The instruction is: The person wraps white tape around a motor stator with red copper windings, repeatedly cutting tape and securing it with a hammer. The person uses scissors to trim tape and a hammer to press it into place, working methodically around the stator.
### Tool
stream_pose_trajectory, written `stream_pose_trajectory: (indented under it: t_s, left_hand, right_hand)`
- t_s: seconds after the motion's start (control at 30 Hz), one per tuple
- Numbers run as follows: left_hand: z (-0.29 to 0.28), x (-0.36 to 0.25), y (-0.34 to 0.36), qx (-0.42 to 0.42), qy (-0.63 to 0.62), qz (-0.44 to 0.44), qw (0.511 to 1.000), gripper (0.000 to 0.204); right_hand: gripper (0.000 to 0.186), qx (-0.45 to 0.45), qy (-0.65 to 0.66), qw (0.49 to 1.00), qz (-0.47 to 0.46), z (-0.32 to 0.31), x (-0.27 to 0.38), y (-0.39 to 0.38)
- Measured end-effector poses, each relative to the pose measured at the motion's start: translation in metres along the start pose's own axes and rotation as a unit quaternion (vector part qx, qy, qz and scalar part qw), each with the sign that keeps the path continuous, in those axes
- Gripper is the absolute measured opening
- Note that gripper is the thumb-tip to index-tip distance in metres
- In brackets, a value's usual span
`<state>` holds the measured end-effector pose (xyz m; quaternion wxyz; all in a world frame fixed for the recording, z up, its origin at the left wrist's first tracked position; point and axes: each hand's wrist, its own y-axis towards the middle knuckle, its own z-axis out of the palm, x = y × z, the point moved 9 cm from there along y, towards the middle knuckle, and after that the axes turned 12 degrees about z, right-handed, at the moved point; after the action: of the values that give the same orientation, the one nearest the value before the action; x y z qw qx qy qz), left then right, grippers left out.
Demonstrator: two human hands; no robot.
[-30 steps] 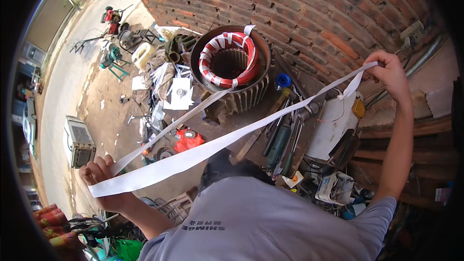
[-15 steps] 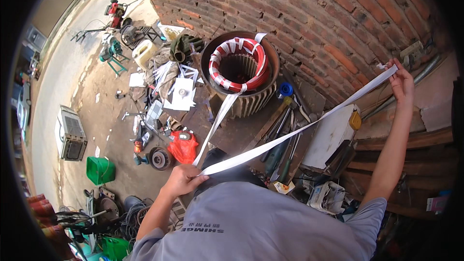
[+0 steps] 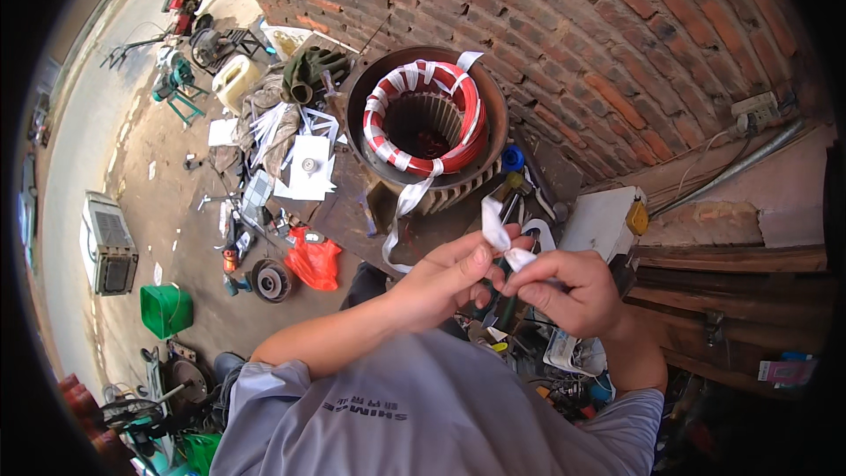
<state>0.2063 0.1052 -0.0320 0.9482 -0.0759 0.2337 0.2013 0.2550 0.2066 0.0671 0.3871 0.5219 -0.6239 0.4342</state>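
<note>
A ribbed motor stator (image 3: 458, 192) stands in front of me, its ring of red coil winding (image 3: 476, 128) bound at intervals with white cloth tape. From the ring's near side a length of white cloth tape (image 3: 409, 199) hangs and curves toward my hands. My left hand (image 3: 445, 271) is closed on the tape, whose bunched end sticks up above its thumb. Right beside it, my right hand (image 3: 568, 289) pinches another crumpled bit of the tape between thumb and fingers. Both hands are near and to the right of the stator; exactly how the tape runs between the fingers is hidden.
Hand tools and a blue roll (image 3: 513, 158) lie right of the stator, by a white box (image 3: 604, 225) and the brick wall (image 3: 564, 62). At left are papers (image 3: 308, 163), a red plastic bag (image 3: 313, 257), a green bucket (image 3: 166, 311) and dark gloves (image 3: 313, 75).
My right hand has come in from the far right to meet my left, which moved right and up. The tape stretched between them is now bunched up at the fingers.
</note>
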Motion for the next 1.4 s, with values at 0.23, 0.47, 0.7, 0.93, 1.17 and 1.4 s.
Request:
stream_pose_trajectory:
  t_s: [0.23, 0.47, 0.7, 0.93, 1.17, 1.4]
  left_hand:
    - [-0.045, -0.024, -0.011, -0.093, 0.140, 0.002, 0.986, 0.034]
    - [-0.058, -0.049, -0.011, -0.115, 0.200, -0.056, 0.971, 0.031]
    - [-0.060, -0.052, -0.008, -0.150, 0.028, -0.160, 0.975, 0.038]
    - [-0.055, -0.057, -0.014, -0.101, -0.082, -0.225, 0.966, 0.048]
    - [-0.065, -0.065, -0.020, -0.013, 0.040, -0.182, 0.982, 0.034]
    - [-0.063, -0.074, -0.018, -0.006, 0.026, -0.138, 0.990, 0.030]
  right_hand:
    - [0.038, -0.124, -0.048, 0.987, 0.088, 0.014, -0.021, -0.004]
    - [0.013, -0.122, -0.250, 0.960, 0.019, -0.003, -0.001, 0.030]
    - [0.024, -0.052, -0.312, 0.942, -0.110, 0.003, 0.025, 0.052]
    - [0.009, -0.016, -0.073, 0.990, 0.119, -0.033, -0.005, 0.104]
    - [0.009, -0.052, -0.029, 0.907, 0.418, -0.076, -0.060, 0.127]
    - [0.006, -0.026, -0.186, 0.950, 0.250, -0.045, -0.054, 0.153]
